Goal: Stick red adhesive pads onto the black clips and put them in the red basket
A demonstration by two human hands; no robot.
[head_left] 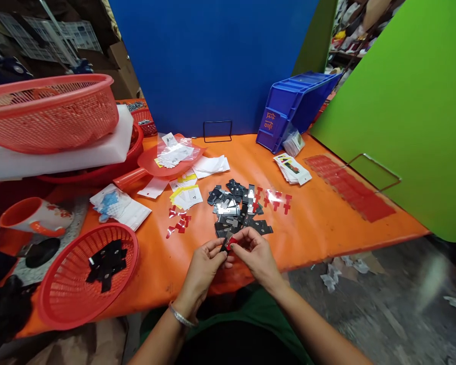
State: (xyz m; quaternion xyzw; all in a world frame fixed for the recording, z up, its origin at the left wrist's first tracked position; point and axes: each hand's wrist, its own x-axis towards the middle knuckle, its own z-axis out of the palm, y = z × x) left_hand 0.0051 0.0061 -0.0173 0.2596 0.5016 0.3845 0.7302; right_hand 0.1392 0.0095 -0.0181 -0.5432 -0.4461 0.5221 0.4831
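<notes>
My left hand (207,263) is closed on a small black metal piece (223,247) near the table's front edge. Pinched in my right hand (255,253) is a small red piece (231,242), which touches the black one. Just beyond both hands lies a pile of black and silver metal pieces (233,208). Red T-shaped pieces lie on clear film (276,200) to the right of the pile, and more red pieces (180,222) are scattered on its left. A red basket (131,261) at the left holds several black pieces (108,263).
White cards (212,166) and a red dustpan (147,159) are at the back left, beside stacked baskets (60,119). A mug (35,215) stands far left. A blue bin (284,109), packaged cards (293,169) and red sheets (349,187) are on the right.
</notes>
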